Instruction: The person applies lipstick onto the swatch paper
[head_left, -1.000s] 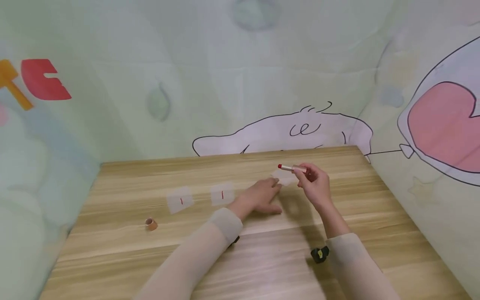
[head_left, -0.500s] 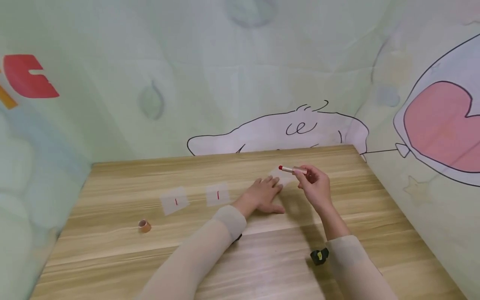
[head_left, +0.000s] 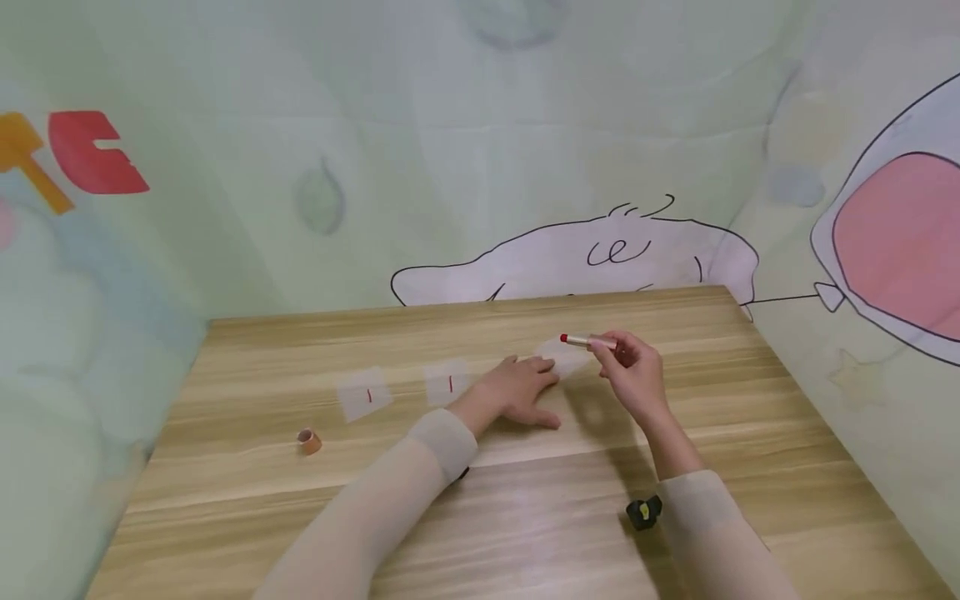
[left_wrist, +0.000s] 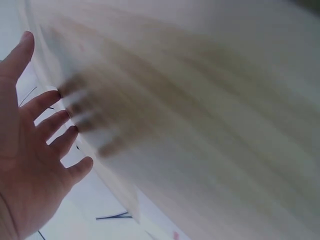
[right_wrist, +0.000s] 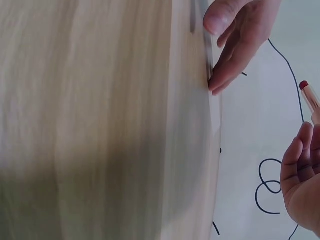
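Observation:
My right hand (head_left: 632, 371) pinches a lipstick (head_left: 577, 340) between thumb and fingers, its red tip pointing left. The lipstick overlaps a small white paper square (head_left: 564, 358) in the head view. My left hand (head_left: 516, 390) lies palm down with fingers spread, fingertips on that paper's left part. In the left wrist view the left hand (left_wrist: 40, 145) has its fingers apart over the table. The right wrist view shows the lipstick (right_wrist: 311, 98) raised off the tabletop, with the left hand (right_wrist: 245, 45) nearby.
Two more paper squares lie to the left, one paper (head_left: 352, 406) and another paper (head_left: 437, 393), each bearing a short red stroke. An orange-brown lipstick cap (head_left: 308, 442) stands nearer on the wooden table (head_left: 225, 483). Printed cloth walls (head_left: 262, 267) rise behind the table.
The head view has swung slightly and back. Against the table, my left hand has slid a little left. My right hand keeps holding the lipstick over nearly the same spot.

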